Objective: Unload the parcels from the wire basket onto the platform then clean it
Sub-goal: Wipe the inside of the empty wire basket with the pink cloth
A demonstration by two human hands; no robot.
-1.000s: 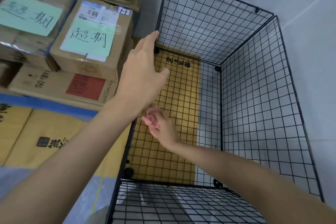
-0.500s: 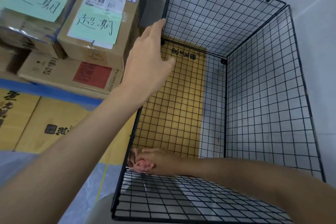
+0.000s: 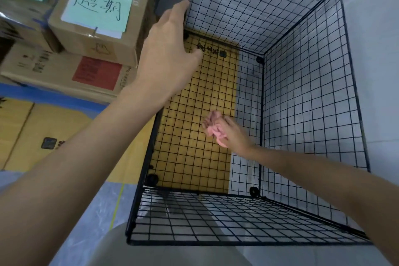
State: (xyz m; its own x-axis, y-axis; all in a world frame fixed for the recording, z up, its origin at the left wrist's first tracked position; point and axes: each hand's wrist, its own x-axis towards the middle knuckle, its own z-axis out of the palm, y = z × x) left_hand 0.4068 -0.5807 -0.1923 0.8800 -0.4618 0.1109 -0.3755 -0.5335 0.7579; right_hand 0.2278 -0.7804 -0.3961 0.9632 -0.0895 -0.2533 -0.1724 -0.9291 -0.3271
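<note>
- Fingers [image 3: 227,123] of the right hand [image 3: 235,136] are clenched round a pink crumpled cloth [image 3: 213,131], low inside the black wire-grid basket [image 3: 313,84]; the hand is blurred, so I cannot tell whether cloth meets mesh
- left hand [image 3: 168,54] lies with straight fingers on the basket's left rim, thumb spread inward; it grasps nothing
- no parcels inside; brown cardboard parcels [image 3: 95,34] with pale green labels are stacked just beside the basket's left wall; unloading looks done, cleaning is in hand
- the basket's long axis runs away from the person; the cloth sits about mid-length, so mesh lies both ahead and nearer; the right hand is nearer the bottom
</note>
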